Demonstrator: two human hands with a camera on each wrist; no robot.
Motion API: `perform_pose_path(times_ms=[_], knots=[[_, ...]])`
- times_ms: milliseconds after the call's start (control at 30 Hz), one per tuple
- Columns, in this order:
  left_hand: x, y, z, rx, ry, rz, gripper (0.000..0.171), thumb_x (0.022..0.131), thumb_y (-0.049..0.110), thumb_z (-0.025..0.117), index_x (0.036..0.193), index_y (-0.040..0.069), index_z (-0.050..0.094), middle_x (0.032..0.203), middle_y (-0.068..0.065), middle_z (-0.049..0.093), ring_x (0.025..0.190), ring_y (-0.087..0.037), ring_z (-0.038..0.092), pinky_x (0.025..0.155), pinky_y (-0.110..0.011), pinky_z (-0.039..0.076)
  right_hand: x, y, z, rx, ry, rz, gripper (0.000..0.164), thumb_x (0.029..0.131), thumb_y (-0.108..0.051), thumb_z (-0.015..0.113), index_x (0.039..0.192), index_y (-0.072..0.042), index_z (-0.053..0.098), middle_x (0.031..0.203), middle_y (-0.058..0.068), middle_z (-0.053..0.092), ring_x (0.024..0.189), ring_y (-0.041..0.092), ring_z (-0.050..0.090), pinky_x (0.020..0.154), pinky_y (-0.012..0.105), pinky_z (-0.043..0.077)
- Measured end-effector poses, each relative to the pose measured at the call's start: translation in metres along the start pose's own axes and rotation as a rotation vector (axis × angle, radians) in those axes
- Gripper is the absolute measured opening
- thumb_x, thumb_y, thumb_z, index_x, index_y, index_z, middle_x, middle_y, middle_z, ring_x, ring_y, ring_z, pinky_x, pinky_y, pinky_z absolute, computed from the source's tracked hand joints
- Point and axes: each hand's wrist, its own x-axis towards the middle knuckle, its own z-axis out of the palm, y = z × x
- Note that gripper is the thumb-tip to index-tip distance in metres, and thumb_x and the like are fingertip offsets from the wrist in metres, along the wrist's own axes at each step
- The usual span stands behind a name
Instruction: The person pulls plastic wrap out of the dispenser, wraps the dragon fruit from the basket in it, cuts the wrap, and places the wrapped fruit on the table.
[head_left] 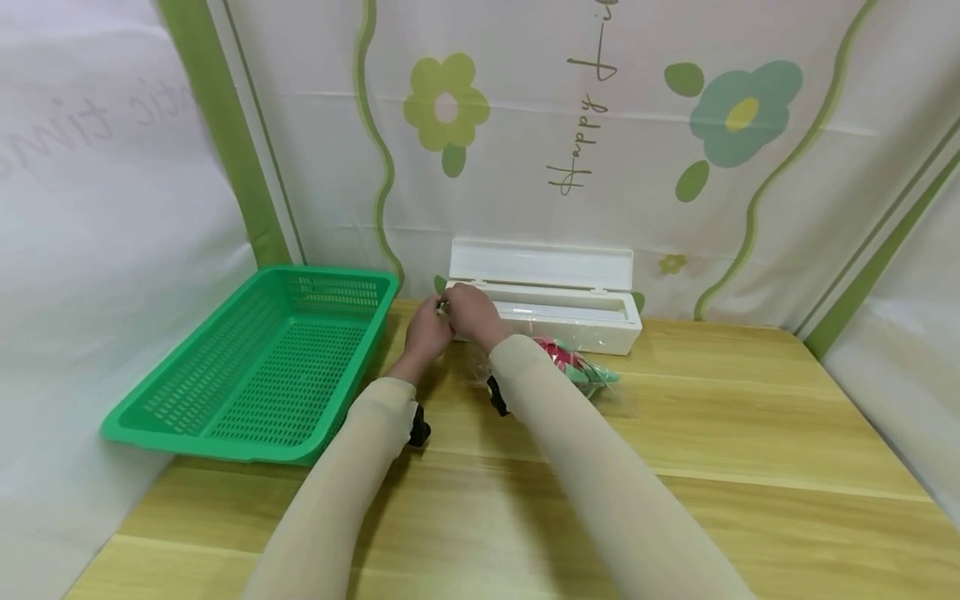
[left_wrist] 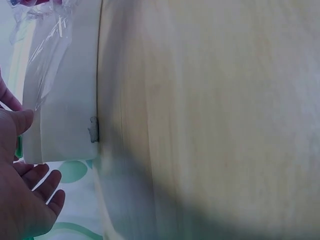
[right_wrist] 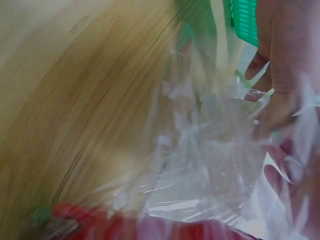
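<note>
In the head view my left hand (head_left: pixel 431 332) and right hand (head_left: pixel 474 313) meet at the left end of a white cling film dispenser box (head_left: pixel 577 335), whose lid (head_left: pixel 540 263) stands up. In the left wrist view clear cling film (left_wrist: pixel 50 62) runs to the thumb of my left hand (left_wrist: pixel 20 185), which pinches its edge; the other fingers are loosely bent. My right hand pinches the film beside it, its fingertips partly hidden. Crumpled clear film (right_wrist: pixel 200 165) fills the right wrist view. A red-and-green thing like a dragon fruit (head_left: pixel 564 357) lies under film before the box.
A green plastic basket (head_left: pixel 348 392) stands left of my hands on the wooden table (head_left: pixel 675 467). Behind the box hangs a flowered white curtain (head_left: pixel 525 150), with more cloth at both sides.
</note>
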Motion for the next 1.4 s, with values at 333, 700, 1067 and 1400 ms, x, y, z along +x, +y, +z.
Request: perform_pose_path(times_ms=[333, 700, 1067, 1400], knots=[[0.001, 0.001, 0.002, 0.082, 0.001, 0.017, 0.049, 0.091, 0.015, 0.064, 0.134, -0.004, 0.049, 0.132, -0.019, 0.053, 0.118, -0.034, 0.052, 0.097, -0.045, 0.043, -0.005, 0.006, -0.003, -0.02, 0.01, 0.018, 0.033, 0.085, -0.001, 0.067, 0.118, -0.004, 0.067, 0.113, 0.01, 0.065, 0.105, 0.026, 0.06, 0.093, 0.034, 0.047], [-0.001, 0.002, 0.001, 0.16, -0.01, 0.021, 0.043, 0.093, 0.028, 0.064, 0.125, 0.0, 0.054, 0.117, -0.014, 0.058, 0.107, -0.032, 0.056, 0.089, -0.045, 0.046, -0.008, 0.011, -0.003, -0.086, 0.023, 0.006, 0.027, 0.089, -0.003, 0.064, 0.115, -0.005, 0.068, 0.111, 0.009, 0.067, 0.102, 0.026, 0.061, 0.093, 0.034, 0.047], [0.001, 0.002, 0.002, 0.194, -0.005, 0.054, 0.037, 0.095, 0.033, 0.062, 0.117, 0.003, 0.059, 0.111, -0.013, 0.059, 0.104, -0.031, 0.057, 0.087, -0.046, 0.047, -0.009, 0.016, -0.005, -0.177, 0.038, -0.021, 0.015, 0.088, -0.006, 0.066, 0.103, -0.006, 0.071, 0.092, 0.007, 0.067, 0.085, 0.024, 0.061, 0.081, 0.035, 0.049], [-0.001, 0.003, 0.001, 0.195, 0.018, 0.068, 0.035, 0.095, 0.031, 0.061, 0.112, 0.001, 0.059, 0.105, -0.013, 0.059, 0.098, -0.031, 0.058, 0.083, -0.046, 0.048, -0.009, 0.019, -0.007, -0.199, 0.031, -0.056, 0.018, 0.086, -0.008, 0.071, 0.103, -0.007, 0.071, 0.093, 0.007, 0.067, 0.086, 0.023, 0.062, 0.082, 0.035, 0.049]])
